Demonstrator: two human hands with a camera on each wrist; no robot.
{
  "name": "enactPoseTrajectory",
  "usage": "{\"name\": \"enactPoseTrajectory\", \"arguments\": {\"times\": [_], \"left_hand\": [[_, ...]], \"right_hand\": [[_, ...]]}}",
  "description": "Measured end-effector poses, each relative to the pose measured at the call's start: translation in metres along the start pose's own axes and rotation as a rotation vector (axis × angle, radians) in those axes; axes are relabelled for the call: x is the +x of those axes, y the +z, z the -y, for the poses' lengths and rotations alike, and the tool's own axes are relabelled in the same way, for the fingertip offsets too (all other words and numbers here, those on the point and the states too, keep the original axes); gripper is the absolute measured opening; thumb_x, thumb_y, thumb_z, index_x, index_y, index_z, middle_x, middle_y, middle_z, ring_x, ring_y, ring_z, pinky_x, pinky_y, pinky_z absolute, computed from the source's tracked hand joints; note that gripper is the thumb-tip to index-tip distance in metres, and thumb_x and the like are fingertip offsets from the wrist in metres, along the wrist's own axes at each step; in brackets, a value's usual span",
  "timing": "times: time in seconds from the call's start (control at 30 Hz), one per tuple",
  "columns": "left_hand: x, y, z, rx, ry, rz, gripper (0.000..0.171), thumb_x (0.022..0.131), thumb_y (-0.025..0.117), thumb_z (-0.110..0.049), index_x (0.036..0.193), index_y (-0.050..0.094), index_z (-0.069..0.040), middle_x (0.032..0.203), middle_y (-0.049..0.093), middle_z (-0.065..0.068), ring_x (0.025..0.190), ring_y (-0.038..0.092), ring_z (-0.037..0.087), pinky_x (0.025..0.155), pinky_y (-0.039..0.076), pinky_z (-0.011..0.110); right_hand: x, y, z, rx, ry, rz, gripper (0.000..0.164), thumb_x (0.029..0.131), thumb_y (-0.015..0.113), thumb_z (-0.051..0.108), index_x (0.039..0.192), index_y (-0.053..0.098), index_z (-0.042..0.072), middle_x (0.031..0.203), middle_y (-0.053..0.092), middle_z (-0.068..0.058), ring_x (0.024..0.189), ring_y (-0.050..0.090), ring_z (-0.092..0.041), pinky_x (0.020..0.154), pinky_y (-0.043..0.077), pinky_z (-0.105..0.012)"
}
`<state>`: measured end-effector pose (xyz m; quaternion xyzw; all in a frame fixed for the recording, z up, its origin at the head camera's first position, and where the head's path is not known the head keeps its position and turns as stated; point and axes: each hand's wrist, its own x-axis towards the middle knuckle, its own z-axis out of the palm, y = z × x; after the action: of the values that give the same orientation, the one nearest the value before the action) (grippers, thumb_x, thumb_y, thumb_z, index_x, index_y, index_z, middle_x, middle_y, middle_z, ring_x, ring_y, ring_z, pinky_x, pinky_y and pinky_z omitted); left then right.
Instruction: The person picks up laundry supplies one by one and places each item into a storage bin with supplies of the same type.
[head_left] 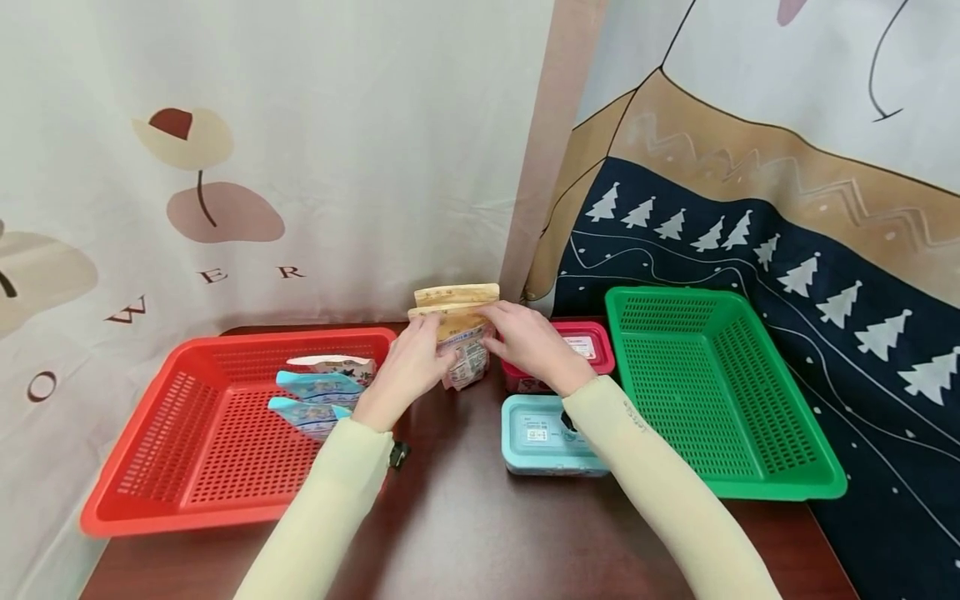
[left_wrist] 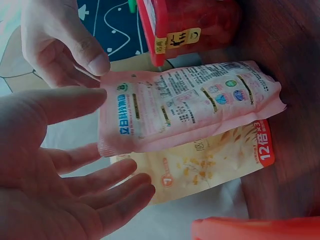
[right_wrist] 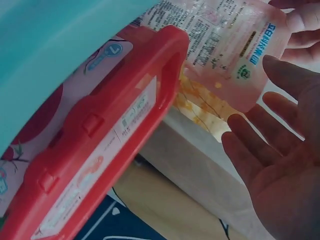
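Note:
A pink printed pouch [left_wrist: 195,105] stands upright between my two hands in the middle of the table. My left hand [head_left: 408,362] pinches its top edge near the left corner, thumb on the front. My right hand [head_left: 536,346] pinches the same edge near the right corner, as the right wrist view shows with its thumb over the pouch [right_wrist: 225,40]. Close behind stands a beige pouch [left_wrist: 200,165] with grain pictures, partly hidden by the pink one. In the head view two tan tops [head_left: 456,293] rise above my fingers.
A red basket [head_left: 187,521] on the left holds several pouches [head_left: 318,385], blue and white. Right of my hands sit a red lidded box [head_left: 596,346] and a light blue lidded box [head_left: 536,425]. Beyond them is a green basket [head_left: 675,400]. Curtains [head_left: 375,167] hang behind the table.

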<state>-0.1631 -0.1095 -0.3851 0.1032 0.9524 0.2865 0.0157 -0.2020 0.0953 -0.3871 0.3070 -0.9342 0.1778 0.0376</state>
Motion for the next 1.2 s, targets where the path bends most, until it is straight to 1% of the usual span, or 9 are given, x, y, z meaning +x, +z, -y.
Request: {"name": "enactPoseTrajectory", "arguments": {"times": [0.13, 0.33, 0.53, 0.63, 0.77, 0.83, 0.9, 1.03, 1.2], "left_hand": [[0.004, 0.004, 0.003, 0.032, -0.003, 0.004, 0.053, 0.096, 0.073, -0.017, 0.140, 0.053, 0.003, 0.132, 0.057, 0.024, 0.115, 0.061, 0.042, 0.101, 0.049, 0.056], [0.007, 0.006, 0.004, 0.036, -0.025, 0.005, 0.045, 0.096, 0.073, -0.012, 0.136, 0.058, 0.003, 0.131, 0.059, 0.024, 0.115, 0.061, 0.041, 0.101, 0.050, 0.054], [0.011, 0.006, 0.004, 0.048, -0.018, 0.023, 0.040, 0.096, 0.071, -0.009, 0.133, 0.061, 0.003, 0.128, 0.063, 0.023, 0.113, 0.062, 0.039, 0.097, 0.052, 0.053], [0.013, 0.005, 0.005, 0.038, -0.035, 0.026, 0.041, 0.096, 0.071, -0.009, 0.134, 0.062, 0.001, 0.129, 0.064, 0.023, 0.113, 0.062, 0.039, 0.097, 0.052, 0.053], [0.015, 0.005, 0.008, 0.020, -0.069, 0.030, 0.038, 0.096, 0.071, -0.008, 0.133, 0.064, -0.002, 0.127, 0.067, 0.021, 0.112, 0.063, 0.038, 0.098, 0.051, 0.052], [0.016, 0.006, 0.009, 0.017, -0.073, 0.032, 0.037, 0.096, 0.070, -0.008, 0.132, 0.065, -0.002, 0.126, 0.067, 0.021, 0.111, 0.062, 0.038, 0.098, 0.050, 0.052], [0.017, 0.006, 0.011, 0.020, -0.069, 0.022, 0.034, 0.096, 0.070, -0.007, 0.129, 0.067, -0.002, 0.124, 0.068, 0.021, 0.112, 0.062, 0.038, 0.099, 0.050, 0.052], [0.017, 0.006, 0.011, 0.010, -0.087, -0.008, 0.024, 0.096, 0.070, -0.007, 0.120, 0.072, -0.004, 0.117, 0.071, 0.018, 0.107, 0.064, 0.037, 0.096, 0.051, 0.051], [0.016, 0.007, 0.011, 0.002, -0.116, -0.043, 0.015, 0.097, 0.068, -0.009, 0.109, 0.077, -0.006, 0.108, 0.075, 0.014, 0.099, 0.066, 0.036, 0.089, 0.053, 0.050]], "right_hand": [[0.006, 0.003, -0.002, 0.028, 0.027, 0.031, 0.045, 0.096, 0.075, 0.018, 0.139, 0.064, 0.008, 0.118, 0.069, -0.008, 0.095, 0.063, -0.021, 0.087, 0.057, -0.035], [0.015, 0.004, -0.007, 0.069, 0.033, 0.065, 0.041, 0.096, 0.076, 0.015, 0.136, 0.067, 0.007, 0.127, 0.070, -0.011, 0.102, 0.065, -0.023, 0.092, 0.057, -0.036], [0.020, 0.006, -0.011, 0.125, 0.050, 0.107, 0.040, 0.096, 0.075, 0.015, 0.135, 0.068, 0.007, 0.127, 0.070, -0.011, 0.104, 0.068, -0.022, 0.092, 0.057, -0.033], [0.021, 0.009, -0.013, 0.141, 0.046, 0.107, 0.037, 0.096, 0.075, 0.015, 0.133, 0.070, 0.008, 0.125, 0.072, -0.010, 0.102, 0.068, -0.022, 0.090, 0.058, -0.032], [0.022, 0.013, -0.016, 0.127, 0.033, 0.089, 0.030, 0.097, 0.074, 0.014, 0.127, 0.074, 0.009, 0.119, 0.074, -0.008, 0.097, 0.068, -0.020, 0.088, 0.057, -0.031], [0.022, 0.014, -0.018, 0.124, 0.037, 0.086, 0.026, 0.097, 0.073, 0.013, 0.123, 0.076, 0.010, 0.114, 0.075, -0.006, 0.092, 0.068, -0.019, 0.084, 0.057, -0.030], [0.022, 0.015, -0.020, 0.131, 0.043, 0.092, 0.024, 0.098, 0.073, 0.013, 0.121, 0.077, 0.010, 0.108, 0.076, -0.005, 0.084, 0.067, -0.018, 0.077, 0.057, -0.029], [0.023, 0.014, -0.020, 0.133, 0.040, 0.100, 0.022, 0.098, 0.073, 0.013, 0.118, 0.078, 0.011, 0.104, 0.077, -0.005, 0.079, 0.064, -0.018, 0.071, 0.055, -0.027], [0.023, 0.015, -0.019, 0.117, 0.029, 0.081, 0.018, 0.099, 0.071, 0.014, 0.114, 0.080, 0.012, 0.105, 0.077, -0.004, 0.083, 0.065, -0.018, 0.074, 0.055, -0.029]]}}
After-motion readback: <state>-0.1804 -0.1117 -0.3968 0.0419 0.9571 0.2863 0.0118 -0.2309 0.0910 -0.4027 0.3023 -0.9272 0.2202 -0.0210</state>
